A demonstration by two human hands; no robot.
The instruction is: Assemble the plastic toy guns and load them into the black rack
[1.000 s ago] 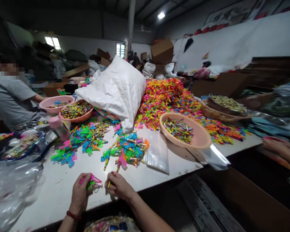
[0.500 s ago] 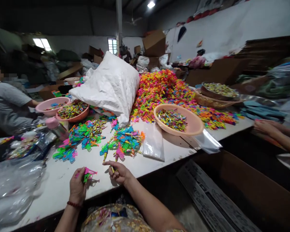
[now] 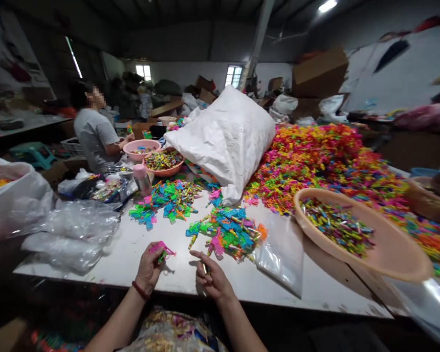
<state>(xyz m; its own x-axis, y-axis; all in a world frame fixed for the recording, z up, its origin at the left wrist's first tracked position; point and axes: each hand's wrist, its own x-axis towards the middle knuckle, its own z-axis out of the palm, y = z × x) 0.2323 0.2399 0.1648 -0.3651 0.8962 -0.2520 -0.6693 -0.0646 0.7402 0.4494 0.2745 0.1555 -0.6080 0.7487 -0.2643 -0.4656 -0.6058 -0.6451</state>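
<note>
My left hand is closed around pink and green plastic toy guns, held just over the white table. To its right, my right hand has its index finger stretched out and the other fingers curled round a small shiny tube. Just beyond the right fingertip lies a heap of blue, green, pink and orange toy guns mixed with yellow tubes. A second heap of toy guns sits farther left.
A clear plastic bag stack lies at right beside a large peach basin of tubes. Behind are a white sack and a huge colourful pile. A pink-lidded bottle stands left. A co-worker sits beyond.
My view has swung left, showing more of the co-worker and the left side. Both hands keep their holds and nearly the same posture.
</note>
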